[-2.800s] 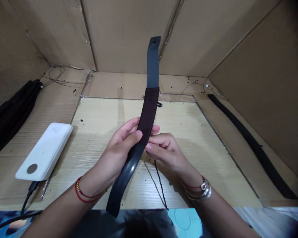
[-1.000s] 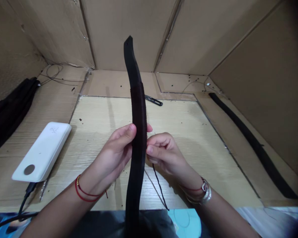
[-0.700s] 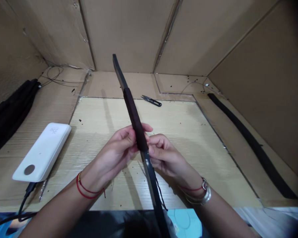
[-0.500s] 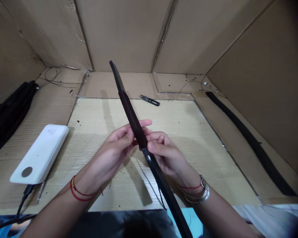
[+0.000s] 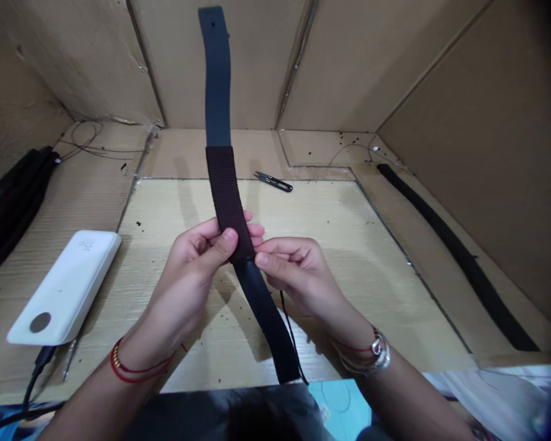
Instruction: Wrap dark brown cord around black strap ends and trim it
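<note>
Strap (image 5: 224,190) now face-on; power-bank print (image 5: 88,245) blurred

I have a long, curved, flat blue-black strip (image 5: 218,92) held up aslant, its middle bound in a ribbed dark-maroon wrap (image 5: 224,193), a thin black cord (image 5: 284,308) hanging alongside.

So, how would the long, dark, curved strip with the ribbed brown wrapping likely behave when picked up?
The long, dark, curved strip is probably fairly stiff: with the left hand gripping its wrapped part, the far end stands out without visibly drooping. The bare ends look smooth, so may slip a little; the ribbed brown wrapping likely gives better grip.
</note>
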`<state>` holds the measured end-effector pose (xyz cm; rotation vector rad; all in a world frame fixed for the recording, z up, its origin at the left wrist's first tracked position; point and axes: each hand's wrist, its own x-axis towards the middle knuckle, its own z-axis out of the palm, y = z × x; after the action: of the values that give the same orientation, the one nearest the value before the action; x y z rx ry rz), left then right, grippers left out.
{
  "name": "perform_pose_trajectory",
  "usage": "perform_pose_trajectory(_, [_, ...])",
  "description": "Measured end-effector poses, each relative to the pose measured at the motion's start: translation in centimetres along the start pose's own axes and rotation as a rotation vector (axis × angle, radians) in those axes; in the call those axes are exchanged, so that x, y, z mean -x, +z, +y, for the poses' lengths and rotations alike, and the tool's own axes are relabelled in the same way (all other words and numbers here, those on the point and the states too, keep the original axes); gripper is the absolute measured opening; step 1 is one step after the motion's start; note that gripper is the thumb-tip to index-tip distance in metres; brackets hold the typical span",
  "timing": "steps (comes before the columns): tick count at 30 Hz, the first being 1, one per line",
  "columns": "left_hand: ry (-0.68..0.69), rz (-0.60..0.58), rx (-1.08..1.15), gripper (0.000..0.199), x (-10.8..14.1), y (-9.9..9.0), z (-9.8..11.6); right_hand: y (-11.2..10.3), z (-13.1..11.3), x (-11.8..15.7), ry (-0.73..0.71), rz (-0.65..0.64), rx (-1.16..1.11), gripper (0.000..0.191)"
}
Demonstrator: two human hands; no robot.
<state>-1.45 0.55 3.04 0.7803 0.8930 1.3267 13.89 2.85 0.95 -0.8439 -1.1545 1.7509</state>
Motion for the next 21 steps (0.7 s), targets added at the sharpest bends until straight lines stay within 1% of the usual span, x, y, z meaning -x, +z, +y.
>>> perform_pose_trajectory(4, [-0.043, 0.003, 0.018, 0.022, -0.18, 0.05, -0.20, 0.16, 0.36, 0.04, -0.070, -0.027, 0.047, 0.025])
perform_pose_trajectory(7, [-0.062, -0.014, 0.027, 0.021, -0.31, -0.04, -0.39, 0.38, 0.67, 0.09, -0.120, -0.011, 0.059, 0.027])
perform_pose_trajectory(9, [-0.066, -0.025, 0.045, 0.021, -0.36, -0.12, -0.45, 0.50, 0.85, 0.14, -0.124, 0.008, 0.038, 0.027])
perform_pose_trajectory(13, [-0.117, -0.049, 0.132, 0.021, -0.34, -0.17, -0.45, 0.58, 0.94, 0.18, -0.028, 0.035, -0.069, 0.025])
perform_pose_trajectory(15, [-0.145, -0.062, 0.200, 0.019, -0.30, -0.15, -0.47, 0.50, 0.86, 0.13, 0.026, 0.015, -0.102, 0.027])
perform_pose_trajectory(19, [-0.160, -0.121, 0.318, 0.015, -0.26, -0.17, -0.74, 0.19, 0.67, -0.05, 0.107, -0.111, -0.155, 0.030])
perform_pose_trajectory(21, [-0.172, -0.154, 0.353, 0.016, -0.28, -0.20, -0.97, 0.06, 0.56, -0.11, 0.152, -0.161, -0.176, 0.030])
